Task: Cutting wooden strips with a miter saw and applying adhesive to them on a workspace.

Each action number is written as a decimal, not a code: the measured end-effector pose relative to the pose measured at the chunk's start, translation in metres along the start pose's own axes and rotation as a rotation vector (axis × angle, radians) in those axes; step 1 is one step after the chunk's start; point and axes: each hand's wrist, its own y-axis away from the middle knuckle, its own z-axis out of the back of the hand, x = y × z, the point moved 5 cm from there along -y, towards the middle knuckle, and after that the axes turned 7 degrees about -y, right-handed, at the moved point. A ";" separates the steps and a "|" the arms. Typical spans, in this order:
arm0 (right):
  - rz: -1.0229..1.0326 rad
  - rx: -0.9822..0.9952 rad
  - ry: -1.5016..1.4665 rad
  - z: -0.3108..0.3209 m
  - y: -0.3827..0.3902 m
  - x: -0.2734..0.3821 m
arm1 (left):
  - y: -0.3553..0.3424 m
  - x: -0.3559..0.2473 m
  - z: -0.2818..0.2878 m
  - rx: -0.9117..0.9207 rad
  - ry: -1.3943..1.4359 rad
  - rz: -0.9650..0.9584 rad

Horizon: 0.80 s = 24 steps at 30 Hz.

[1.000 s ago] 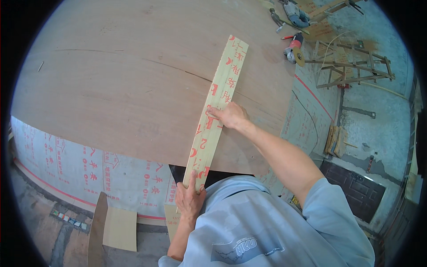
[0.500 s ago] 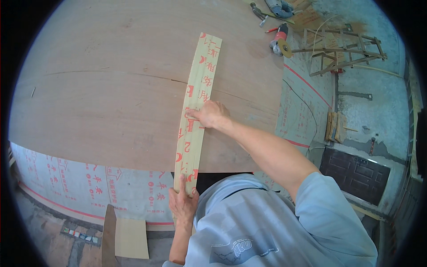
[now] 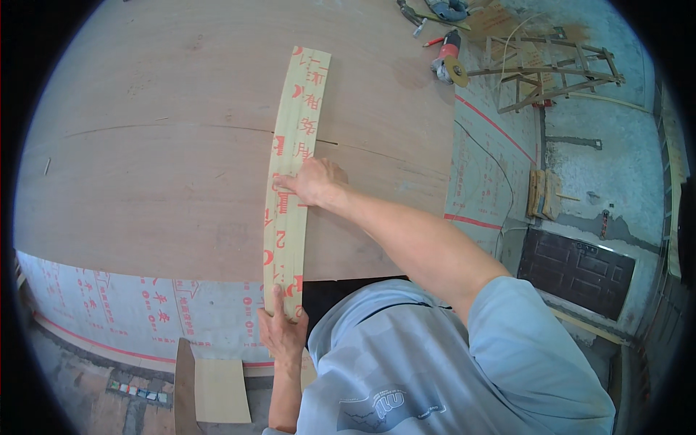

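A long, narrow wooden board, pale yellow with red printed characters, lies over a large brown plywood sheet. Its near end sticks out past the sheet's front edge. My left hand grips that near end, thumb flat on top and the fingers partly hidden beneath. Around the middle of the board, my right hand is closed at the right edge, with its thumb lying across the printed face. My right forearm crosses the sheet from the lower right.
An angle grinder, a red pencil and a hammer lie at the sheet's far right corner. Beyond stands a wooden frame. A dark panelled door is at right. Pale board pieces are on the lower left floor.
Both hands and the board have shifted left across the plywood sheet, with the same grip. The whole view has also moved slightly.
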 end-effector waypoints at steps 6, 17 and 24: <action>0.022 0.023 -0.020 0.006 0.002 -0.001 | 0.004 -0.006 -0.003 -0.017 -0.021 0.004; 0.176 0.003 -0.145 0.006 0.012 -0.015 | 0.004 -0.009 0.003 0.067 0.027 0.044; 0.336 -0.069 -0.246 -0.003 0.009 -0.029 | -0.004 -0.003 0.009 0.133 0.115 0.028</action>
